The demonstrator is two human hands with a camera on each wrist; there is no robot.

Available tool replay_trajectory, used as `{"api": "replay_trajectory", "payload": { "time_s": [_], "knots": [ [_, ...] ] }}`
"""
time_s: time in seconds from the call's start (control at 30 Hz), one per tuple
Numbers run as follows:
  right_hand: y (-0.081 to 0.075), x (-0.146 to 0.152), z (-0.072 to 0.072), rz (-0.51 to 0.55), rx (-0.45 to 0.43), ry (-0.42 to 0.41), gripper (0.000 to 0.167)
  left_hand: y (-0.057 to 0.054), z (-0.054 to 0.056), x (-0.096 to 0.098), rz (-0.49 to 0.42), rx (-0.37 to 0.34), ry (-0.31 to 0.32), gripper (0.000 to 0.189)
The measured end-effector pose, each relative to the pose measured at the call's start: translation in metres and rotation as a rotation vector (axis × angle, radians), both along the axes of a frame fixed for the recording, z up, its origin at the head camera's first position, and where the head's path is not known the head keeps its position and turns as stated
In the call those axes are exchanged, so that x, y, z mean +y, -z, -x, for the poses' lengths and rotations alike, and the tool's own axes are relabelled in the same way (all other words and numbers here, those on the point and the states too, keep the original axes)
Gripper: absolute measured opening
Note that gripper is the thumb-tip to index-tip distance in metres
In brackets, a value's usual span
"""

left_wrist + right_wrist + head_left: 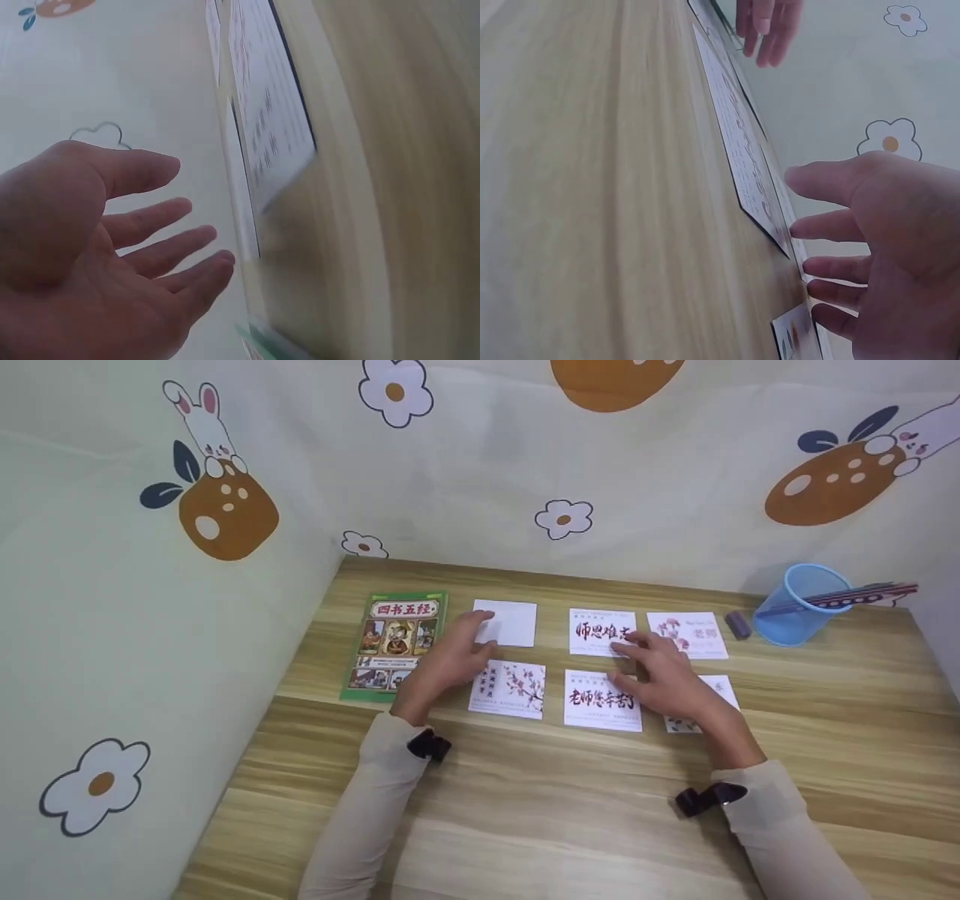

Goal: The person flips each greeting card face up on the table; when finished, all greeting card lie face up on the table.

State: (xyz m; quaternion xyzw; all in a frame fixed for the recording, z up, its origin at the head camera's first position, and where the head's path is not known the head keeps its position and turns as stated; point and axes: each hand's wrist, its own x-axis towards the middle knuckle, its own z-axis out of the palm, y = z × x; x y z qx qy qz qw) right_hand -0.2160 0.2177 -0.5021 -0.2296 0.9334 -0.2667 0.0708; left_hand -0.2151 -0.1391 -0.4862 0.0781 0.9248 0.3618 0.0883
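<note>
Two rows of cards lie flat on the wooden table. My left hand (452, 655), fingers spread and bent slightly, hovers by the blank white card (514, 626) and the blossom-branch card (519, 694); the left wrist view shows this hand (127, 232) holding nothing. My right hand (664, 675) is over the cards on the right, fingertips near the upper calligraphy card (592, 634) and the lower calligraphy card (596, 714). It partly covers the pink-flower card (701, 639) and the lower right card (724, 694). In the right wrist view its fingers (832, 227) are apart and grip nothing.
A green-bordered booklet (397, 641) lies left of the cards, partly behind my left hand. At the right stand a blue mesh cup (784, 622) with pencils (874, 595) leaning out and a small dark block (739, 625). A patterned cloth (480, 457) hangs behind the table.
</note>
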Motion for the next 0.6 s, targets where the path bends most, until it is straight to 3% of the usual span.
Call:
{"api": "replay_trajectory", "payload": {
  "time_s": [0.17, 0.3, 0.6],
  "knots": [
    [0.001, -0.009, 0.002, 0.061, 0.02, 0.018, 0.063, 0.002, 0.002, -0.01, -0.005, -0.055, -0.08, 0.062],
    [-0.001, -0.033, 0.002, 0.103, 0.023, -0.019, 0.063, 0.003, 0.003, -0.012, -0.007, -0.074, -0.106, 0.065],
    [-0.002, -0.091, -0.003, 0.103, -0.004, -0.164, 0.064, 0.006, 0.002, -0.01, 0.013, -0.091, -0.095, 0.068]
  ]
}}
